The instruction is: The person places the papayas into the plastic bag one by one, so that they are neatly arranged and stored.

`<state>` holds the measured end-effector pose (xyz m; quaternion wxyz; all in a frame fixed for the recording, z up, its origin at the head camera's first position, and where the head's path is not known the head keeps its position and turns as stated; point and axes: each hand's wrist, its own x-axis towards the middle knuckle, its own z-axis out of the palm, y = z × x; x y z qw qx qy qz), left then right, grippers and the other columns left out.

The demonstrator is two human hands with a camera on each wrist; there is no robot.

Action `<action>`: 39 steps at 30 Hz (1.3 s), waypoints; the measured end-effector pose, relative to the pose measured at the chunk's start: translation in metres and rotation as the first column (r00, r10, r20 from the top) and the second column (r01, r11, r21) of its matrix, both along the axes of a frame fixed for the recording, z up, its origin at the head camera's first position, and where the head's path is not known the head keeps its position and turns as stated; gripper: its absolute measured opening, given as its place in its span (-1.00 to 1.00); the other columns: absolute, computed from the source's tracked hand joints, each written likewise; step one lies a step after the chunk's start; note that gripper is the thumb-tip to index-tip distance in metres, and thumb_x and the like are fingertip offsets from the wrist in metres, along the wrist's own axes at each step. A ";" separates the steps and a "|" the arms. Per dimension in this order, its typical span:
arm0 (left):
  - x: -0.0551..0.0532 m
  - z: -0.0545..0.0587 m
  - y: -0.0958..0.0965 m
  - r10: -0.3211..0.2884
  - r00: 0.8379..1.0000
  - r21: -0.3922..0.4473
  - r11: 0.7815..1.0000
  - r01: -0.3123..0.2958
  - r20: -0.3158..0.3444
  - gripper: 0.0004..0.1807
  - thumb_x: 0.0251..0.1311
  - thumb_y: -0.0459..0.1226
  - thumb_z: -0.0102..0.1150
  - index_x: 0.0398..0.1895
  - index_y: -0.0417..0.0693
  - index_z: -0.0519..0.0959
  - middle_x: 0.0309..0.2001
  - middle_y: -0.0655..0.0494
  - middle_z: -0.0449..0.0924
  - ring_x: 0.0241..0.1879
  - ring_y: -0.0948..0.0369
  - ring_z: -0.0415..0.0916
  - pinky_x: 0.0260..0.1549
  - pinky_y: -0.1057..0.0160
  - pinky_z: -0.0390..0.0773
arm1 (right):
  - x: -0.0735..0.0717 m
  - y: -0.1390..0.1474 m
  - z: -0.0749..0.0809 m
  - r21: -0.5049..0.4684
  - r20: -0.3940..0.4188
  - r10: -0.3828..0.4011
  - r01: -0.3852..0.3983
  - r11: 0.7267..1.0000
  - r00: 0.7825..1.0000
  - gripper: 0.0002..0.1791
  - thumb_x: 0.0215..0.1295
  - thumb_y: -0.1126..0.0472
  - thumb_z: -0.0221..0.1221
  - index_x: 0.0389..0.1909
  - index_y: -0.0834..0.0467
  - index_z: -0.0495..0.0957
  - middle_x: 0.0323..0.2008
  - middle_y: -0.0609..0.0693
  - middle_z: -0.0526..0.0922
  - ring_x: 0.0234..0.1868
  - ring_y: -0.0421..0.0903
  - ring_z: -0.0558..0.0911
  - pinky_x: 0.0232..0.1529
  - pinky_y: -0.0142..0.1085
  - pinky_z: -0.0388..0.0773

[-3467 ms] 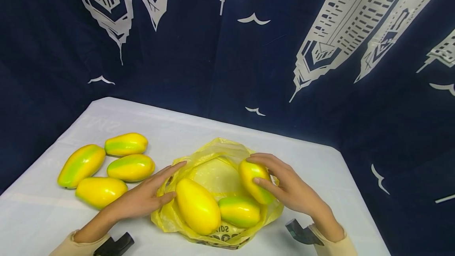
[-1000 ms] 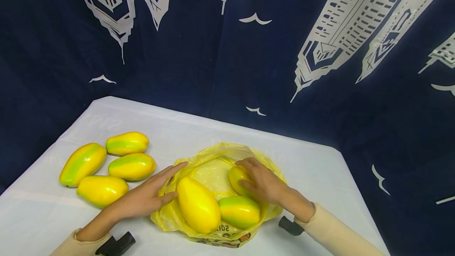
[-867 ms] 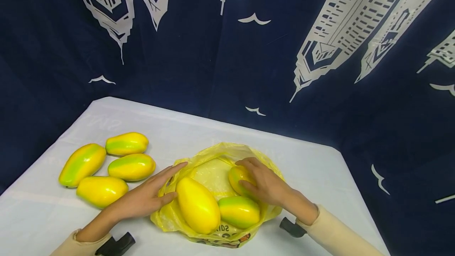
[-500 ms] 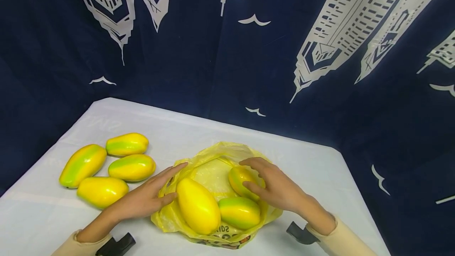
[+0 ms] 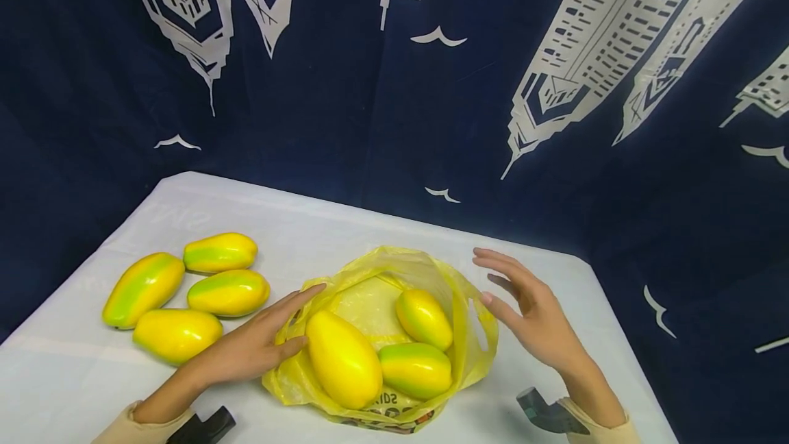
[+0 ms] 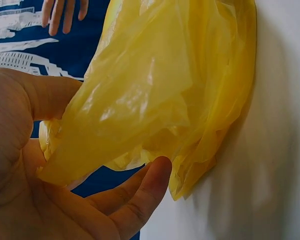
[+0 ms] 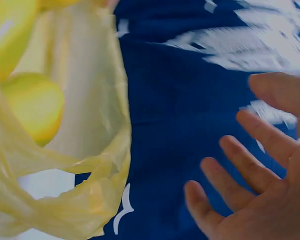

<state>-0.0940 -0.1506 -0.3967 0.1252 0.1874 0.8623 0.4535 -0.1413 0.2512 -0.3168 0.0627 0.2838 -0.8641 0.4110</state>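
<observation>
**My right hand [image 5: 545, 324] has let go of the rounded fruit [image 5: 424, 318] and moved out of the yellow bag [image 5: 394, 259]; three fruits in, four outside**

Left to right: four loose fruits lie toward the left edge of the worktop [image 5: 308, 225]. The longest fruit [image 5: 143, 290] is closest to that edge, then a near fruit [image 5: 177, 335], a far fruit [image 5: 220, 253] and an inner fruit [image 5: 229, 292]. If I am filling the bag, as I judge, these are what's left.

My left hand [image 5: 253, 347] is at the bag's left rim, fingers extended, thumb spread away, film lying between; how firmly it bears on the film I can't tell.

The bag sits mid-worktop, toward the near edge, mouth up. Inside are the big fruit [image 5: 344, 360], the green-sided fruit [image 5: 416, 370] and the rounded one, which I count as done.

My right hand stands wide, holding nothing, between the bag and the right edge.

The near edge is cut off. Film masks part of my left hand in its wrist view, the print [image 5: 387, 398] is only partly readable, the right wrist view is blurred and crops the fruits, and I can't see beneath the bagged ones.
</observation>
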 end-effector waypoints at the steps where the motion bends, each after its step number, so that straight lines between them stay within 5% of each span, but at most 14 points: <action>1: 0.000 0.000 0.000 0.001 1.000 0.001 1.000 -0.001 0.000 -0.19 0.39 -0.23 0.16 0.58 0.43 0.03 0.61 0.04 -0.02 0.57 -0.15 -0.08 0.40 -0.38 0.07 | 0.000 0.005 -0.001 -0.060 0.013 0.004 -0.003 0.998 1.000 -0.43 0.35 0.45 0.18 0.37 0.13 0.42 0.44 0.05 0.37 0.44 -0.26 0.34 0.30 -0.50 0.40; 8: 0.001 0.001 0.001 0.005 1.000 0.000 1.000 -0.005 0.000 -0.20 0.39 -0.22 0.16 0.58 0.44 0.03 0.61 0.03 -0.02 0.57 -0.16 -0.08 0.39 -0.39 0.07 | -0.005 0.035 -0.019 -0.417 0.202 0.173 -0.075 0.906 0.964 -0.52 0.50 0.51 -0.14 0.41 0.44 0.23 0.58 0.09 0.07 0.55 -0.14 0.19 0.41 -0.42 0.30; 14: 0.000 0.000 0.001 -0.008 1.000 0.002 1.000 0.008 -0.017 -0.20 0.39 -0.23 0.15 0.58 0.41 0.03 0.60 0.03 -0.01 0.57 -0.16 -0.08 0.40 -0.38 0.08 | -0.009 0.053 -0.047 -0.652 0.302 0.411 -0.127 0.747 0.860 -0.44 0.53 0.51 -0.37 0.50 0.33 0.09 0.61 0.05 -0.04 0.57 -0.04 0.15 0.45 -0.28 0.30; 17: 0.000 0.000 0.001 -0.008 1.000 -0.001 1.000 0.008 -0.015 -0.20 0.39 -0.22 0.15 0.58 0.41 0.03 0.60 0.03 -0.02 0.56 -0.16 -0.07 0.39 -0.38 0.09 | -0.009 0.055 -0.060 -0.695 0.353 0.470 -0.110 0.711 0.809 -0.43 0.52 0.50 -0.42 0.52 0.30 0.02 0.62 0.01 -0.04 0.57 -0.04 0.15 0.45 -0.25 0.31; 23: 0.000 -0.001 0.001 -0.001 1.000 -0.006 1.000 0.001 -0.007 -0.20 0.40 -0.21 0.15 0.58 0.43 0.02 0.61 0.03 -0.03 0.56 -0.16 -0.05 0.39 -0.38 0.10 | -0.012 0.052 -0.081 -0.646 0.402 0.534 -0.183 0.741 0.744 -0.40 0.52 0.52 -0.33 0.55 0.31 -0.07 0.62 0.02 -0.08 0.56 -0.15 0.16 0.43 -0.32 0.30; 26: 0.000 -0.001 0.001 0.007 1.000 -0.006 1.000 -0.007 -0.002 -0.20 0.39 -0.22 0.15 0.58 0.43 0.02 0.61 0.02 -0.03 0.56 -0.16 -0.06 0.38 -0.39 0.09 | -0.014 0.049 -0.089 -0.618 0.430 0.532 -0.192 0.763 0.729 -0.36 0.49 0.53 -0.23 0.56 0.28 -0.04 0.61 0.00 -0.02 0.54 -0.20 0.17 0.43 -0.31 0.30; 32: 0.001 -0.001 0.000 0.017 1.000 0.001 1.000 -0.017 -0.010 -0.20 0.39 -0.23 0.15 0.58 0.41 0.03 0.60 0.01 -0.03 0.56 -0.17 -0.05 0.38 -0.39 0.10 | -0.015 0.044 -0.098 -0.554 0.518 0.451 -0.117 0.825 0.727 -0.25 0.39 0.55 -0.03 0.56 0.16 0.06 0.55 -0.11 0.11 0.46 -0.26 0.28 0.39 -0.39 0.32; 39: -0.001 0.001 0.000 0.023 0.999 -0.006 1.000 -0.023 -0.034 -0.20 0.39 -0.23 0.16 0.58 0.44 0.03 0.60 0.02 -0.01 0.54 -0.16 0.01 0.37 -0.37 0.15 | -0.013 0.043 -0.099 -0.516 0.539 0.406 -0.092 0.852 0.738 -0.19 0.34 0.54 0.05 0.57 0.16 0.02 0.53 -0.13 0.13 0.43 -0.27 0.31 0.38 -0.45 0.30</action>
